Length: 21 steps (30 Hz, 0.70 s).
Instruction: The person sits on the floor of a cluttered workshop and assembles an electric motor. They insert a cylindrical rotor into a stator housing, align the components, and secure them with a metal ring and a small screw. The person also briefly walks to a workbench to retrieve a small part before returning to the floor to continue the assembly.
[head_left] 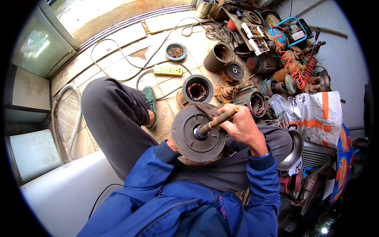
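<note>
A round dark flanged motor part (185,134), with a worn metal shaft (213,125) rising from its centre, rests between my legs. My right hand (241,128) is closed on a dark cloth (203,108) draped over the flange's upper edge, right beside the shaft's far end. My left hand (170,144) is at the flange's left side, its fingers hidden behind the part.
Motor housings (215,57), a green-grey motor (244,98), a yellow power strip (167,70), a bowl of small parts (175,51), loose cables and a white hose (73,114) lie around me. Tools, a white sack (312,116) and more parts crowd the right.
</note>
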{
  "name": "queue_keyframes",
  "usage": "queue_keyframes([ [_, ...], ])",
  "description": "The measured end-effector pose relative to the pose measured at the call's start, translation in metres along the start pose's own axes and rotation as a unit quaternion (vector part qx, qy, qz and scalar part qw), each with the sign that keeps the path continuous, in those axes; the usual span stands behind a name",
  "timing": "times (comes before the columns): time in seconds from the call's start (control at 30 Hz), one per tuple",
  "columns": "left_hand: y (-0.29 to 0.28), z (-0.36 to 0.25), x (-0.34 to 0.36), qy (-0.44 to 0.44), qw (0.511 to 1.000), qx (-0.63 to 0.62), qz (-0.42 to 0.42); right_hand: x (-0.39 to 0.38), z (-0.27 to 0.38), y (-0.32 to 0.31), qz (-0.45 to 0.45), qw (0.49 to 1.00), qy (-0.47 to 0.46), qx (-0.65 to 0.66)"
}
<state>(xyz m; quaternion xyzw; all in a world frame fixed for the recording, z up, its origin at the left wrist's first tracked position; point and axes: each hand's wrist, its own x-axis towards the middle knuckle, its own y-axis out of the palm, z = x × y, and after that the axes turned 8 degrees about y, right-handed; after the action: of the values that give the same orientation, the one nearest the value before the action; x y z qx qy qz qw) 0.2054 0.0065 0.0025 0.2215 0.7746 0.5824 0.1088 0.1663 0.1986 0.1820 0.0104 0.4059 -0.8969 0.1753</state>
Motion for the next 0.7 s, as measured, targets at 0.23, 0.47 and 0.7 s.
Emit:
queue_keyframes([
  [0.23, -0.012, 0.003, -0.002, 0.009, 1.000, -0.012, 0.009, -0.075, 0.016, 0.026, -0.083, 0.996, -0.012, -0.041],
  [0.47, 0.000, 0.002, 0.000, -0.001, 0.999, 0.043, 0.022, -0.058, 0.066, 0.074, -0.119, 0.983, -0.112, -0.079],
  [0.7, 0.019, -0.001, -0.002, -0.007, 0.996, 0.083, 0.027, -0.024, 0.093, 0.106, -0.174, 0.960, -0.153, -0.157],
])
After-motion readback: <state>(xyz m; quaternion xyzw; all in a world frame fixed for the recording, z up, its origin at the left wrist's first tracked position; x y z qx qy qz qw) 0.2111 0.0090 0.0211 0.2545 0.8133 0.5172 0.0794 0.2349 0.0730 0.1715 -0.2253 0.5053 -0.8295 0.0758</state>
